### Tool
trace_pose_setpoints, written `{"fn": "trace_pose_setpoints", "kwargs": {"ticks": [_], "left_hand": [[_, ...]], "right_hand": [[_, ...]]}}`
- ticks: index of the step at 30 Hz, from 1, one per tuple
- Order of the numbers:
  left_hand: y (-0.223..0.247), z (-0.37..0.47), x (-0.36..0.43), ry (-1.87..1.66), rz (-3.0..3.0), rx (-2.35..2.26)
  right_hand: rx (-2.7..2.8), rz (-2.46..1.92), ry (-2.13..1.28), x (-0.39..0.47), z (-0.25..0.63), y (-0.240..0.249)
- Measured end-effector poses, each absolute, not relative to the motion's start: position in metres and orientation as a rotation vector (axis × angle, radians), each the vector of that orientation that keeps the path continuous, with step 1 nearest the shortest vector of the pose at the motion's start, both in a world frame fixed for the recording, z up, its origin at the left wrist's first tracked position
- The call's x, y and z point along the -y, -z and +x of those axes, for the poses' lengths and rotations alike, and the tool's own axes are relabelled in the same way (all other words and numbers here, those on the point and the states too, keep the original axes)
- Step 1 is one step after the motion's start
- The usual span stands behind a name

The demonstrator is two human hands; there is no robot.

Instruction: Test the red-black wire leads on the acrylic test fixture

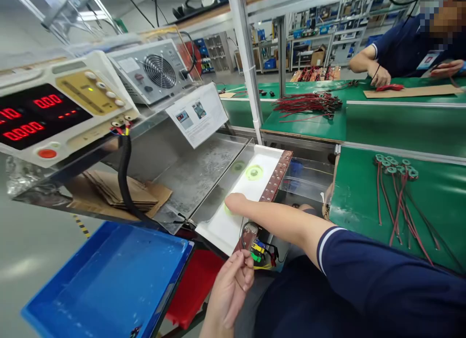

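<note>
At the lower middle, my left hand (233, 284) has thumb and fingers pinched on a thin dark wire. The wire runs up to a small round part (250, 227), which sits over the near end of a brown strip with metal studs (274, 180). My right hand (236, 202) reaches across from the right and rests over a white board (218, 229). Its fingers are hidden from view. Under it, a yellow-green ring is partly covered, and another yellow-green ring (254, 172) lies farther up the board. Yellow and green connectors (257, 250) sit beside the strip.
A power supply (47, 112) with red digits and a grey fan unit (155, 71) stand on the left shelf. Below is a blue bin (105, 284). Wired round parts (396, 167) lie on the right green table. Across the belt, a co-worker's hand (379, 75) handles red wires.
</note>
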State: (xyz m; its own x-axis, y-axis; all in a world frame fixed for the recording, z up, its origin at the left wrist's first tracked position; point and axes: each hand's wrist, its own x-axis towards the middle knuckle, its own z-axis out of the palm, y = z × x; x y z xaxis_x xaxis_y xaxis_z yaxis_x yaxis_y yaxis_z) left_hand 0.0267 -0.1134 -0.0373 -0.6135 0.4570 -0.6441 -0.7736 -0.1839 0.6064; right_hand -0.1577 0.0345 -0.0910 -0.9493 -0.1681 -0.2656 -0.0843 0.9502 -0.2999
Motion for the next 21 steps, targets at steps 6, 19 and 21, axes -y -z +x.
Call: {"fn": "trace_pose_setpoints", "kwargs": {"ticks": [6,19,21], "left_hand": [[0.046,0.015,0.114,-1.899,-0.443,-1.271],[0.053,0.002,0.098,-1.736,-0.225,-1.936],[0.052,0.002,0.091,-1.69,-0.217,-2.06]], "right_hand": [[-2.806,-0.155,0.441,-0.037,-0.153,0.083],[-3.271,0.277,0.74,-0.234,-0.012,0.081],[-3.27,0.33,0.791,-0.243,-0.003,0.092]]}}
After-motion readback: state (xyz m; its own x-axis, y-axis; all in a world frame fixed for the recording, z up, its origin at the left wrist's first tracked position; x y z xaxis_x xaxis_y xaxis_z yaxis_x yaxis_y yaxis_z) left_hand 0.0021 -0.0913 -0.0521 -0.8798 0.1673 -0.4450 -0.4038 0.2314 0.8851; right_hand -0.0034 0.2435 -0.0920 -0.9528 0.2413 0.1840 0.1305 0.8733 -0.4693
